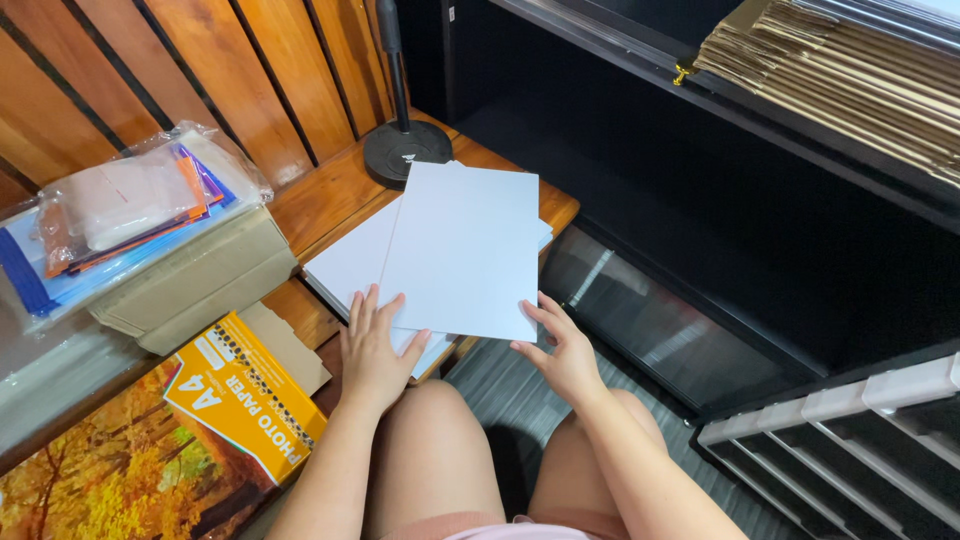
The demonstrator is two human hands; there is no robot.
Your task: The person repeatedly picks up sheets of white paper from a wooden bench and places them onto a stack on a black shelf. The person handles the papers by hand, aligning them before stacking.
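At the far left, a clear plastic bag of coloured sheets is lying on a stack of brown envelopes. Below it, an orange paper pack is leaning against the low wooden table, with an autumn-tree print showing under it.

The left hand is resting flat, fingers spread, on the lower left corner of the white sheets, pressing them down rather than gripping. The sheets are lying on the table in front of the knees: one top sheet is sitting slightly turned over a larger pile, whose edges are sticking out to the left. A round black stand base is sitting just behind them.

The right hand is holding the top sheet's lower right corner, thumb on top and fingers curling under the edge.

Judging by this, the person is squaring or lifting the top sheet off the pile. The next move seems to call for a light pinch at both lower corners, keeping the sheet flat so it is not creasing, and for clearing the stand base behind.

To the right, a black shelf unit is standing open, with folded brown bags on top and a grey rack lower down.
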